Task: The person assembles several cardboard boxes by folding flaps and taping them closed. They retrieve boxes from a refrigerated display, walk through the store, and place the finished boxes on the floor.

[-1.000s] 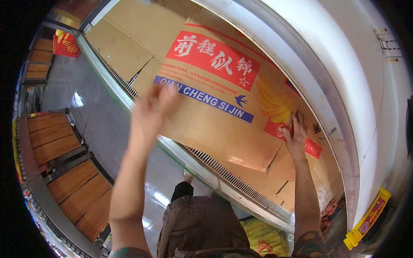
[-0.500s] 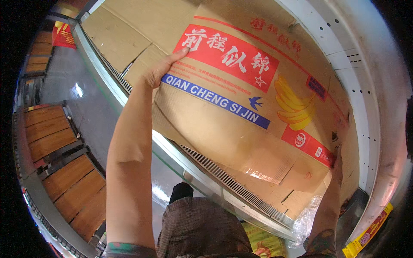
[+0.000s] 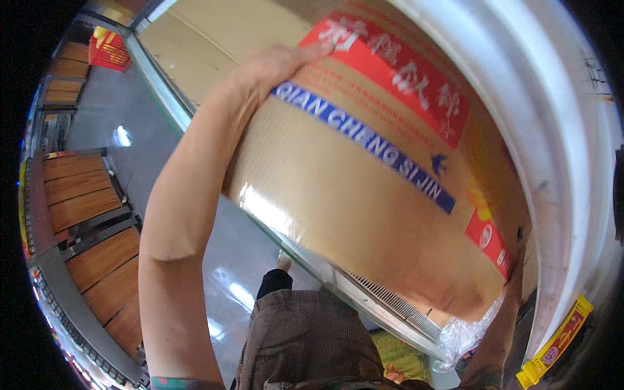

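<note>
Between my two hands is a large brown flattened cardboard box [image 3: 351, 214], lifted and bowed, printed with a red panel, a blue strip and yellow bananas. My left hand [image 3: 283, 65] grips its upper left edge, thumb over the printed face and the other fingers out of sight behind. At the lower right edge, my right hand [image 3: 513, 276] holds the box; its fingers are mostly hidden. Under it, more flat cardboard [image 3: 195, 49] lies in a shelf case with a slotted vent [image 3: 390, 299] along its front.
A white panel [image 3: 552, 162] curves close along the right. Crumpled clear plastic [image 3: 461, 341] lies by my right forearm. Wooden slatted shelves [image 3: 97, 273] stand at left across the grey floor [image 3: 149, 175], with a red basket [image 3: 109, 52] farther off. A yellow packet [image 3: 556, 344] is at lower right.
The flattened box has come up closer and bends more, its blue strip shifting right. My left hand has moved up and right with it; my right hand is slightly lower.
</note>
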A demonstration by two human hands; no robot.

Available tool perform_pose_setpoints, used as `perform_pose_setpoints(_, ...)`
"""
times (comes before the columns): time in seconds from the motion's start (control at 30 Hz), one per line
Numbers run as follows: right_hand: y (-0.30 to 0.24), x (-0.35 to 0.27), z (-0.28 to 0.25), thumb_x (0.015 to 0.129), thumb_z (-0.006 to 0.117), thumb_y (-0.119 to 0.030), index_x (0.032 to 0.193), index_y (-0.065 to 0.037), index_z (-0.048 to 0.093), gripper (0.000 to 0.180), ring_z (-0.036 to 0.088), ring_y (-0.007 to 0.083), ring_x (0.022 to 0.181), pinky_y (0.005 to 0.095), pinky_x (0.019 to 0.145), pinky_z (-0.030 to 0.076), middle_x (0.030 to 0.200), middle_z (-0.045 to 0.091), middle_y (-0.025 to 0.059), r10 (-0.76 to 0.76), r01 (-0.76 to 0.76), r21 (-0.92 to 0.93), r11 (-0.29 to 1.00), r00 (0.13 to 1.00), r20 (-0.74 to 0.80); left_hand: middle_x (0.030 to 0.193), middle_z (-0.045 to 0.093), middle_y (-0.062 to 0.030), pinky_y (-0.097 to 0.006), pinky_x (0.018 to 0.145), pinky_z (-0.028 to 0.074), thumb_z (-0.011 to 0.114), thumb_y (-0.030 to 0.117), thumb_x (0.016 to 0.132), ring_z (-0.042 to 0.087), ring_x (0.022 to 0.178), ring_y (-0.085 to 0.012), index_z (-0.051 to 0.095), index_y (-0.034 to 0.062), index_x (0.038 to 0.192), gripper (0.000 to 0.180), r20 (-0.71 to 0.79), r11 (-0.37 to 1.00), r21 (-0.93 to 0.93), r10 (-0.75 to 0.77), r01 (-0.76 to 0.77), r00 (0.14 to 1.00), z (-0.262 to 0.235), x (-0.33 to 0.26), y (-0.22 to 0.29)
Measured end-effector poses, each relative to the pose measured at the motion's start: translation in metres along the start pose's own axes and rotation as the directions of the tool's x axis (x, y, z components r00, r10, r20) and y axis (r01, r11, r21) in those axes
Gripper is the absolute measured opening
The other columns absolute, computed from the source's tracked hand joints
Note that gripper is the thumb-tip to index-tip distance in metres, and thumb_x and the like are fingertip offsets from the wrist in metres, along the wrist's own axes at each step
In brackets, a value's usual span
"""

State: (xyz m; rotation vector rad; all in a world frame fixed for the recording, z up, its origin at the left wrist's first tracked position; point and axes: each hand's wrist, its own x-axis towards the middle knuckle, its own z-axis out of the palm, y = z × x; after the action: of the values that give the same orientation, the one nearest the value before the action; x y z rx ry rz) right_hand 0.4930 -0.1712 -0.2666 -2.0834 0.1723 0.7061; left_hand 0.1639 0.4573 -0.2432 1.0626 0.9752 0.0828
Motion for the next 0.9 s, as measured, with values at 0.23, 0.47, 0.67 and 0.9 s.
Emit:
perform_pose_setpoints(0.23,-0.013,-0.138,-0.008,0.092,0.055,-0.048,0.117,0.002,0.059,0.057,0.057,0.02,0.1,0.0331,0.087,0.047,0.112,0.061,0.0103,0.024,-0.027,-0.128,0.991,0.999,-0.024,0.096,0.068,-0.0184,-0.035,0.069,0.054,0.07,0.055,0.077,0.066,0.077,-0.0235,0.063,-0.0061,0.108,0.069,-0.401,0.965,0.135,-0.153,0.224,0.903,-0.075,-0.272,-0.041)
perform_pose_setpoints(0.47,-0.062,-0.159,0.121,0.087,0.057,-0.057,0.1,0.004,0.067,0.063,0.061,0.0193,0.086,0.0342,0.078,0.048,0.094,0.065,0.0108,-0.039,0.157,-0.433,0.888,0.962,0.27,0.106,0.066,-0.016,-0.035,0.081,0.052,0.067,0.042,0.085,0.065,0.091,-0.0216,0.06,-0.0075,0.115,0.058,-0.577,0.849,-0.492,-0.485,0.195,0.657,-0.146,-0.574,-0.127)
perform_pose_setpoints(0.67,-0.181,-0.206,0.319,0.084,0.06,-0.054,0.1,0.006,0.067,0.063,0.064,0.0276,0.088,0.0393,0.08,0.048,0.092,0.068,0.0204,-0.289,0.493,-0.348,0.798,0.819,0.496,0.101,0.068,-0.0163,-0.037,0.077,0.053,0.066,0.038,0.086,0.067,0.085,-0.0235,0.063,-0.0053,0.108,0.049,-0.77,0.827,-0.525,-0.363,-0.199,0.524,-0.215,-0.696,-0.176)
perform_pose_setpoints(0.9,-0.317,-0.37,0.54,0.09,0.051,-0.056,0.104,0.002,0.062,0.061,0.057,0.0176,0.094,0.0323,0.083,0.045,0.1,0.063,0.0107,-0.384,0.55,-0.044,0.834,0.636,0.67,0.092,0.07,-0.0134,-0.034,0.072,0.052,0.064,0.033,0.089,0.066,0.076,-0.02,0.065,-0.005,0.101,0.04,-0.947,0.863,-0.222,-0.079,-0.454,0.312,-0.367,-0.791,-0.12)
